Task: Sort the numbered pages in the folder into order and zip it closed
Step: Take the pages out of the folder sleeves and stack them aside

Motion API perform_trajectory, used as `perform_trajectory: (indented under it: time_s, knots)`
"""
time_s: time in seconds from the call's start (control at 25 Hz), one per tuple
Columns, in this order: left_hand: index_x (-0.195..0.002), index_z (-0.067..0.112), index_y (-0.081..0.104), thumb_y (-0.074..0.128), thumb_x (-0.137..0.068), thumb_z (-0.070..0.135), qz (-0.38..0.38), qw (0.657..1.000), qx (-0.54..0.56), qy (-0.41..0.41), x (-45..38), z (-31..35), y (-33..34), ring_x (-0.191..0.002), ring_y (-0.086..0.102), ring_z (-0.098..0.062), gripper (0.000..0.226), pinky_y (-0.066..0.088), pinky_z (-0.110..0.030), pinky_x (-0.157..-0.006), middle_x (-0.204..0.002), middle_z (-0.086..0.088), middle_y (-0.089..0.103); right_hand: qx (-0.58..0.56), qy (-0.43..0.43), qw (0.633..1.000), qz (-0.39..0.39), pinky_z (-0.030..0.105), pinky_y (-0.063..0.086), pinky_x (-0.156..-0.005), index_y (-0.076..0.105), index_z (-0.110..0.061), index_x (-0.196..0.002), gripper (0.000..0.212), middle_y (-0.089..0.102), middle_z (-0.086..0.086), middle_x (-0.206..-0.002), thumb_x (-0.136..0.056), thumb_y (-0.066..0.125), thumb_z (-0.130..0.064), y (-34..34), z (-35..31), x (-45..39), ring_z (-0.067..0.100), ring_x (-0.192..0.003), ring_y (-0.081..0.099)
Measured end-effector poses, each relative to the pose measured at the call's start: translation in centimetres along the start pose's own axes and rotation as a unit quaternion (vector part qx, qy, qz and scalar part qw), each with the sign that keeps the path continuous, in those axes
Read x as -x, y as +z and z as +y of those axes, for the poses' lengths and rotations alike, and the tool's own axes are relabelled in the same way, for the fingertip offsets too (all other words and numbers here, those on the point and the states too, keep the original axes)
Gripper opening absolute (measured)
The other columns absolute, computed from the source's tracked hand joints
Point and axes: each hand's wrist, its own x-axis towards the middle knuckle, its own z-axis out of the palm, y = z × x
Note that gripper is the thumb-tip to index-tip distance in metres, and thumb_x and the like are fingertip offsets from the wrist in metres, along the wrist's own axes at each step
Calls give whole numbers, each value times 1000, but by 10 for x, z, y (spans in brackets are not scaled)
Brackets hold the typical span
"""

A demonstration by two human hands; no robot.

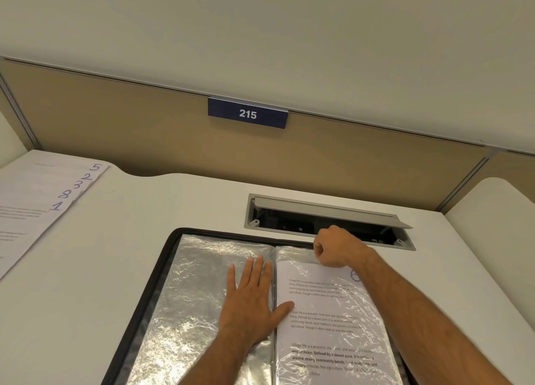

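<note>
Two bare hands are working over an open zip folder (162, 271) that is lying flat on the white desk (144, 211), its spine running straight away from the person, so the long axis is pointing toward the tan partition (115, 124). A black fabric edge with a zipper track is framing the folder's rounded far-left corner.

Flat and spread, the left hand (249, 300) is pressing on the left-side plastic sleeve (199, 283) — crinkled, glossy, silvery under the light — with its thumb reaching across the spine onto the right-hand page. Just right of that thumb, the printed sheet marked 6 (327, 318) is sitting partly inside a clear, wrinkled sleeve, its text reading upright to the person and its top edge pointing away. The right hand (335, 248) is curled into a fist at that top edge, gripping the sheet or the sleeve mouth; which of the two I cannot tell.

Beyond the right knuckles, a grey metal cable hatch (327, 213) is standing open in the desk, a long rectangle lying crosswise. Far off to the left of the left hand, loose numbered pages (43, 196) are lying fanned — 5, 2, 3, 8, 1 handwritten in blue at their corners. Above, a navy plaque reading 215 (247, 113) is hanging on the partition.
</note>
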Motion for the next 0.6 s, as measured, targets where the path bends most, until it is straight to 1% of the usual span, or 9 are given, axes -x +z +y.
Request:
perform_trajectory:
  time_s: [0.12, 0.24, 0.36, 0.44, 0.52, 0.6]
  knots:
    - [-156, 24, -18, -1, -82, 89, 0, 1000, 2, -2, 0, 0, 0, -150, -25, -21, 101, -16, -58, -118, -163, 0, -25, 38, -4, 999, -12, 27, 49, -74, 57, -19, -94, 4, 58, -1, -87, -91, 60, -20, -5, -7, 0, 15, -83, 57]
    - [-157, 24, -18, -1, -81, 89, 0, 1000, 5, -3, 0, 0, 1, -150, -25, -21, 101, -16, -58, -118, -164, 0, -24, 40, -7, 999, -23, 24, 43, -65, 62, -14, -95, 11, 61, 2, -87, -94, 53, -21, -7, -7, -3, 14, -77, 55]
    - [-156, 24, -18, -2, -80, 90, -1, 1000, 10, -3, 0, 0, 0, -149, -26, -21, 102, -16, -57, -118, -163, 1, -25, -17, 5, 999, -30, 24, 40, -60, 62, -11, -86, 14, 60, 4, -82, -92, 50, -16, -9, -4, -3, 15, -73, 54]
    - [-156, 24, -18, -1, -81, 89, -1, 1000, 12, -3, 0, 0, 0, -149, -26, -20, 101, -17, -57, -118, -163, 1, -25, -72, 21, 996, -48, 24, 45, -61, 63, -9, -84, 11, 66, 8, -87, -90, 54, -12, -7, -1, -2, 17, -73, 61]
    - [-156, 25, -19, -1, -81, 89, -3, 1000, 13, -4, 0, 0, 0, -149, -26, -20, 101, -17, -57, -118, -163, 1, -25, -140, 55, 987, -61, 24, 50, -56, 66, -9, -88, 12, 70, 11, -95, -93, 55, -14, -6, 2, -1, 19, -67, 68]
    - [-156, 25, -19, -1, -81, 90, -5, 1000, 13, -5, -1, 0, 0, -149, -27, -20, 101, -17, -57, -118, -163, 1, -26, -179, 88, 978, -62, 22, 49, -51, 66, -10, -96, 19, 68, 10, -94, -100, 49, -19, -6, 4, 0, 16, -60, 67]
